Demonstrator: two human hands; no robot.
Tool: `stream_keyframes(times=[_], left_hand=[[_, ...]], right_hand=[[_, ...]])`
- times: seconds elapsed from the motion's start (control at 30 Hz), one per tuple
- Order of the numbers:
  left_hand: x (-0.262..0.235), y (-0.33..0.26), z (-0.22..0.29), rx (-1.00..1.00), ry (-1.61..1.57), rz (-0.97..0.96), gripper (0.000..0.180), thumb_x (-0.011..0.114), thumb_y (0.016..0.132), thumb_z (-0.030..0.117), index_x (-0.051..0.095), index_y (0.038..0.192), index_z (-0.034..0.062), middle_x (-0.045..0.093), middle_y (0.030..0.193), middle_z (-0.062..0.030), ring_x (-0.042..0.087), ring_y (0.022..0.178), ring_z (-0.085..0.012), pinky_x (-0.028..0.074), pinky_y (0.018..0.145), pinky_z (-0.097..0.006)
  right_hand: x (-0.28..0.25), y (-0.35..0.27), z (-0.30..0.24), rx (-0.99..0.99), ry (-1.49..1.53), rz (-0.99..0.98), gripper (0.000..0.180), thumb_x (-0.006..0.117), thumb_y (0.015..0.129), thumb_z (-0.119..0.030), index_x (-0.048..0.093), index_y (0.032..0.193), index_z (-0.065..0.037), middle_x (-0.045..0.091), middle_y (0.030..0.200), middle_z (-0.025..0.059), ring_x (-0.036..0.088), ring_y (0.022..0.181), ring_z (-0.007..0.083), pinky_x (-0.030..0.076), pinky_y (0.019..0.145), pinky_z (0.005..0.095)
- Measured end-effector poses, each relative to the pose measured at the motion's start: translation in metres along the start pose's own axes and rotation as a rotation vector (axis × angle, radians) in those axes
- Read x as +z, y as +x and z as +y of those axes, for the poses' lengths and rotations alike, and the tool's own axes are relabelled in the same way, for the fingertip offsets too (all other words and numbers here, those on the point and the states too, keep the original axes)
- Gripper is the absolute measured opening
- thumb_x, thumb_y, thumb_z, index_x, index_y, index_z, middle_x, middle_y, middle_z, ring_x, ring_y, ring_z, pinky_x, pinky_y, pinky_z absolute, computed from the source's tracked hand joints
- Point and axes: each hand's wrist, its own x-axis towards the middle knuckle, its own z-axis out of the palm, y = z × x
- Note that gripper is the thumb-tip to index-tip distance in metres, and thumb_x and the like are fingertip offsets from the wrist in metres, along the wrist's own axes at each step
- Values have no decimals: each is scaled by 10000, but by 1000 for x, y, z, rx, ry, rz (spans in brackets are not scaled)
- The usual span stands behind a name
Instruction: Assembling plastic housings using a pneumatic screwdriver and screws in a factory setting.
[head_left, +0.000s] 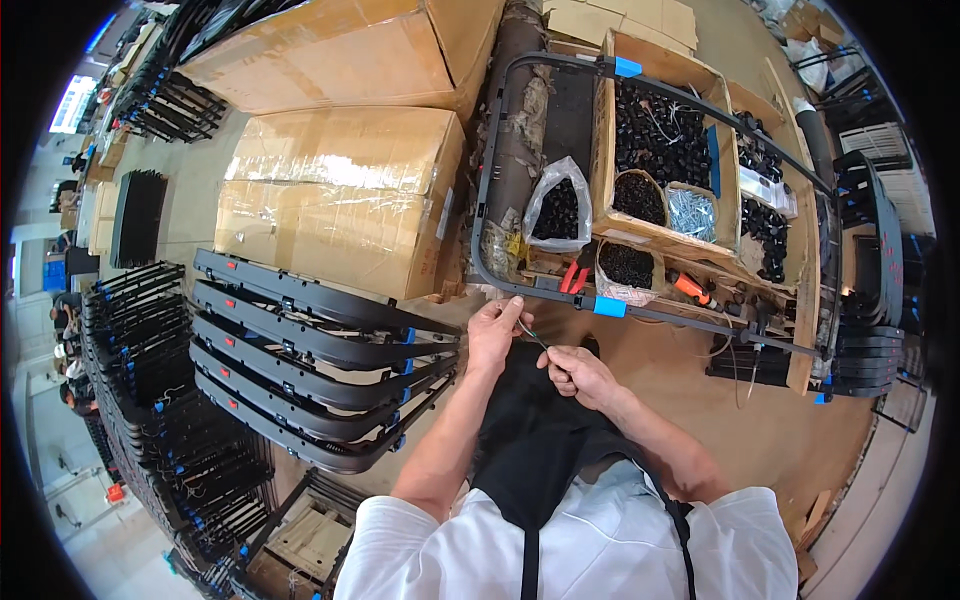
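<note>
Just in front of my body, my left hand (493, 333) pinches one end of a thin dark strip (534, 337) close to the near left corner of a black frame (548, 293). My right hand (582, 377) is closed around the strip's other end, fingers curled in. The strip's exact kind is too small to make out. The large rounded frame lies across the bench, with a piece of blue tape (610, 306) on its near bar. Inside its outline, red-handled pliers (574, 277) rest beside a bag of small black parts (627, 267).
Wooden trays (603, 140) hold black fittings and silver screws (691, 214). A clear bag (560, 212) of black parts and an orange-black tool (692, 288) are nearby. Stacked black frames (300, 350) and a large cardboard box (335, 190) stand on my left.
</note>
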Motion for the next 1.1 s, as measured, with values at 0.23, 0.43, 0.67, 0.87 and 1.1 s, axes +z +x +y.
stream_keyframes(times=[0.23, 0.43, 0.67, 0.87, 1.1], left_hand=[[21, -17, 13, 72, -75, 3, 217, 617, 1073, 177, 688, 1063, -28, 755, 917, -78, 669, 806, -109, 527, 739, -251], [9, 0, -2, 198, 197, 61, 220, 659, 1048, 188, 692, 1089, -25, 765, 911, -59, 659, 780, -108, 530, 733, -284], [-1, -24, 21, 727, 968, 290, 161, 671, 989, 111, 669, 1094, -10, 722, 982, -130, 661, 912, -261, 510, 843, -398], [-29, -66, -19, 11, 441, 32, 372, 580, 1070, 289, 594, 1265, -27, 647, 1270, -215, 620, 1191, -329, 481, 1013, -438], [-31, -65, -57, 334, 448, -375, 280, 519, 1103, 244, 583, 1287, 44, 654, 1240, -124, 607, 1215, -256, 468, 1060, -379]], right_hand=[[-2, 1, 1, 19, 43, -1, 314, 502, 1120, -316, 608, 1047, -30, 406, 693, -62, 313, 542, 46, 241, 479, 230], [-6, 9, -1, 31, 71, -29, 314, 505, 1118, -311, 614, 1050, -24, 422, 716, -53, 333, 567, 50, 265, 494, 230], [-8, 24, -5, -33, 114, -79, 335, 487, 1131, -316, 623, 1088, -14, 503, 777, -21, 458, 679, 95, 408, 625, 265], [10, 47, -19, -58, 164, -72, 351, 508, 1121, -319, 665, 1155, -6, 685, 1024, 79, 644, 987, 175, 519, 959, 332], [29, 50, -30, -206, -249, 46, 382, 515, 1115, -319, 721, 1164, -1, 710, 1245, 67, 646, 1104, 198, 513, 962, 386]])
